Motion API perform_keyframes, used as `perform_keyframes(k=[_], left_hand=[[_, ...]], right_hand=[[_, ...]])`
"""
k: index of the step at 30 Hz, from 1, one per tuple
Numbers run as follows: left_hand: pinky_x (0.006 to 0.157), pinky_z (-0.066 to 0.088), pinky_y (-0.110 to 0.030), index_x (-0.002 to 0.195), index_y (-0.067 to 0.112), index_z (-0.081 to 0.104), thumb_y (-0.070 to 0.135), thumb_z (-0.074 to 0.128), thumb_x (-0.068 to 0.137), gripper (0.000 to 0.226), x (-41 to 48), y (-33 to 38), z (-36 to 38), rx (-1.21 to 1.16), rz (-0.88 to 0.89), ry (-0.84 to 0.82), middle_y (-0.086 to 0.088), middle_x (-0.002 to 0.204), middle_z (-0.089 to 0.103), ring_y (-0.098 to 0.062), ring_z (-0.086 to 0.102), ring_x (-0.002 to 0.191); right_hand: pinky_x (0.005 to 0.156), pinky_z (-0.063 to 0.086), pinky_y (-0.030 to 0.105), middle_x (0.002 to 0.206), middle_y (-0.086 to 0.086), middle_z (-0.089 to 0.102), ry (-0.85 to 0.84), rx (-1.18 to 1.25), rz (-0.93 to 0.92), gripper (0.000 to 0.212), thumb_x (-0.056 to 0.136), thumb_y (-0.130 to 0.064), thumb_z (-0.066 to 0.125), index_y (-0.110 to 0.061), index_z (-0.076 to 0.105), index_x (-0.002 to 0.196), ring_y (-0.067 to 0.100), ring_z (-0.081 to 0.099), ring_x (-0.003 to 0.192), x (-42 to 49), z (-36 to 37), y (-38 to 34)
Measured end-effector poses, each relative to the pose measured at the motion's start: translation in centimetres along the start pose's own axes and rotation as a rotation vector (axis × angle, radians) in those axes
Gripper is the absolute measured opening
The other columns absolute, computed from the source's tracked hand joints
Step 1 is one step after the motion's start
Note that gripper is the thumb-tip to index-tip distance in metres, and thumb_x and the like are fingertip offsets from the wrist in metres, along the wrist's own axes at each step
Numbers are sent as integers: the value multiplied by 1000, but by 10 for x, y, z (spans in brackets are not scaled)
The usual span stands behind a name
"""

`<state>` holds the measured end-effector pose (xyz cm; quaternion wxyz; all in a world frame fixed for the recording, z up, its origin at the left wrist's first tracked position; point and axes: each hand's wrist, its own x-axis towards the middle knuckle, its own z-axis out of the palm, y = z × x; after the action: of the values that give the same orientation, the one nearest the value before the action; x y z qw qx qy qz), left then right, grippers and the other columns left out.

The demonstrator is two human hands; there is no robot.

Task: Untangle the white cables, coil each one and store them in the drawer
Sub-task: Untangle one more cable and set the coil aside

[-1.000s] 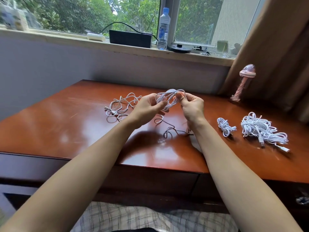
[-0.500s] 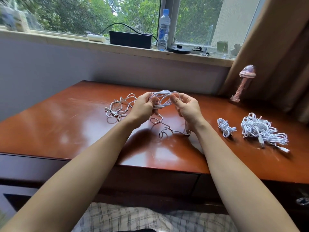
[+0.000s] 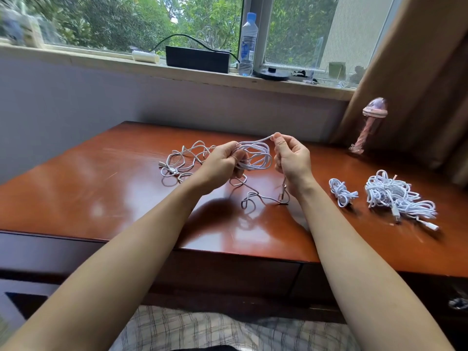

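my left hand (image 3: 219,162) grips the cable coil (image 3: 254,156) while my right hand (image 3: 291,158) pinches its strand to wind another loop.

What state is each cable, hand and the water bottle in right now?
Left hand, grips the coiled loops.
Right hand, pinches one strand.
Held cable, partly coiled, tail on the desk.
Tangled cable, loose on the desk.
Small cable, bundled.
Large cable pile, heaped.
Water bottle, upright, capped.
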<state>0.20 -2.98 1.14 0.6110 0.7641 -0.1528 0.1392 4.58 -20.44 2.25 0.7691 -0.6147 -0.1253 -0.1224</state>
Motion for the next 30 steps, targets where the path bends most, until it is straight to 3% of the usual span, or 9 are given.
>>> perform_keyframes(k=[4,8,11,14,22,25,30], left_hand=[[50,36,-23,84,12,53,5,38,108,30,1,2,1,-70,16,26,-10,66,52,-14,49,52],[51,35,-26,84,11,53,8,39,109,28,7,1,-1,-173,-9,163,-2,64,57,-11,48,49],[46,35,-21,86,11,53,8,39,109,27,10,1,-4,-222,-35,268,-7,68,54,-8,49,46],[43,35,-20,84,11,53,8,40,108,28,14,-2,-6,-218,-63,362,-7,67,53,-7,49,43],[49,44,-24,76,14,55,10,44,103,29,17,-9,-8,24,-77,489,-6,65,60,-7,52,43],[57,51,-35,73,18,56,14,48,99,28,16,-12,-11,180,-36,499,-3,63,62,-20,59,53],[68,51,-42,83,8,66,20,51,95,23,13,-16,-13,375,29,509,-10,71,69,-34,64,72]], right_hand=[[39,26,19,56,0,44,-10,-80,16,14,101,-20,62,-12,64,90,7,33,41,1,-1,6],[40,31,20,57,-6,50,-53,-316,-38,18,99,-24,66,-9,68,89,4,39,43,2,-2,12],[55,39,14,62,-14,60,-142,-496,-137,20,97,-24,69,-6,74,90,-3,48,50,1,-1,15],[62,40,22,68,-9,65,-280,-624,-184,23,96,-30,70,-11,77,86,-2,48,57,-3,0,17],[60,38,19,65,-14,67,-464,-752,-214,22,94,-35,71,-16,80,88,-3,49,59,-10,0,16],[64,43,24,69,-4,70,-470,-762,-231,11,90,-26,75,-16,80,88,2,51,63,-12,3,17],[65,51,38,76,-5,61,-375,-954,-496,15,88,-37,73,-25,80,95,17,57,67,-9,1,19]])
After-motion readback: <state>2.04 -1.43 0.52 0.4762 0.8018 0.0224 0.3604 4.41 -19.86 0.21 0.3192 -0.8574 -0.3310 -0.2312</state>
